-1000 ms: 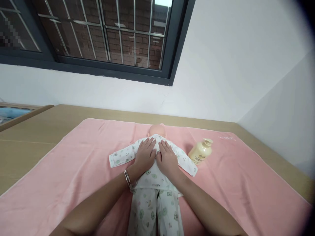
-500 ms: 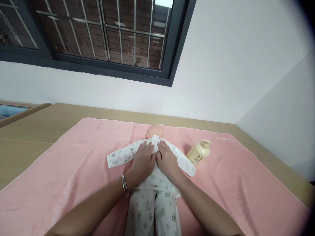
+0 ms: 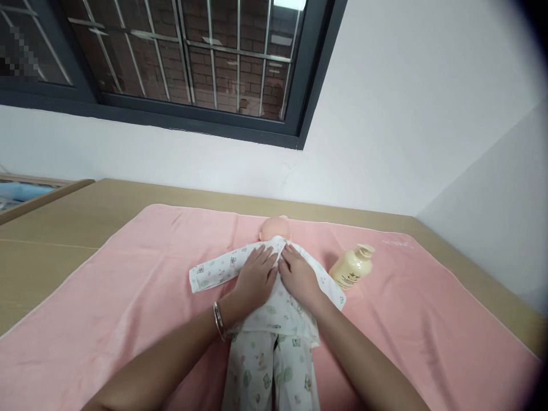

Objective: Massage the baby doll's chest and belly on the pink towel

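A baby doll lies face-up or face-down, I cannot tell which, its head toward the wall. It wears a white long-sleeved top with small green prints, both sleeves spread sideways, and matching trousers. My left hand rests flat on the left side of the chest, fingers stretched out toward the collar. On the right side of the chest lies my right hand, also flat with fingers extended. A silvery bangle circles my left wrist. Neither hand grips anything.
A pale yellow pump bottle stands or leans just beyond the right sleeve. Under the doll spreads a pink cloth over a wooden table. White wall and a barred window rise behind.
The whole view has shifted slightly, so everything sits a little further right. My right hand has moved slightly outward over the chest; my left hand stays flat on the top.
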The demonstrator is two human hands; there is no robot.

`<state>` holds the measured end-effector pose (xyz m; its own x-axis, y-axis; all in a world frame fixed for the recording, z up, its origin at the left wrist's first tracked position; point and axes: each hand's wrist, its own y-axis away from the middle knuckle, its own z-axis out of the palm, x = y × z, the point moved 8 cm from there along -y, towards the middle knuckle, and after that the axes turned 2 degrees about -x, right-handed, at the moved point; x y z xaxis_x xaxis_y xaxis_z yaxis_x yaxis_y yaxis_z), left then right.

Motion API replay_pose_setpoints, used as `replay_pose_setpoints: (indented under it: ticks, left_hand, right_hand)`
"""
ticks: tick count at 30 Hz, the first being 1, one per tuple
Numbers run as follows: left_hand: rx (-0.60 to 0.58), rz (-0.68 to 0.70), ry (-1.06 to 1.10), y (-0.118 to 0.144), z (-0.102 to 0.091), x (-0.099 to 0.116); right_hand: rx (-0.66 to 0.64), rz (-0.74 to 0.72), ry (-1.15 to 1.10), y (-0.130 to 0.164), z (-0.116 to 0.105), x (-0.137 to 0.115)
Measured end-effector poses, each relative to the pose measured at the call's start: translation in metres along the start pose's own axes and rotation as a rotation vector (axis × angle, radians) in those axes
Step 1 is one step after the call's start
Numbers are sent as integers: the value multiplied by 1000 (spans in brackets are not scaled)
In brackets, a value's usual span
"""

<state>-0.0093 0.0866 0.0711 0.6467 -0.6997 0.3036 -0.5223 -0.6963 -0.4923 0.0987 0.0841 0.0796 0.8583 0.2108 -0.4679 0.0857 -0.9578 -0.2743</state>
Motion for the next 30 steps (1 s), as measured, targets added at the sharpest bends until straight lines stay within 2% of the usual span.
replay_pose_setpoints:
  ticks: [3, 6, 12, 18, 24, 30]
  left_hand:
    - [28, -54, -25, 6, -6, 8]
    - [37, -82, -29, 7, -9, 11]
    - [80, -100, 17, -1, -13, -7]
    - [88, -71, 44, -6, -5, -24]
    - [96, -95, 34, 2, 4, -24]
    - [86, -94, 35, 2, 5, -25]
  right_hand:
    - [12, -67, -11, -8, 3, 3]
    - [39, -65, 52, -7, 9, 4]
    - [66, -50, 175, 5, 20, -3]
    - [107, -58, 261, 15, 20, -9]
    - [143, -40, 279, 16, 19, -8]
    - [140, -43, 302, 17, 17, -12]
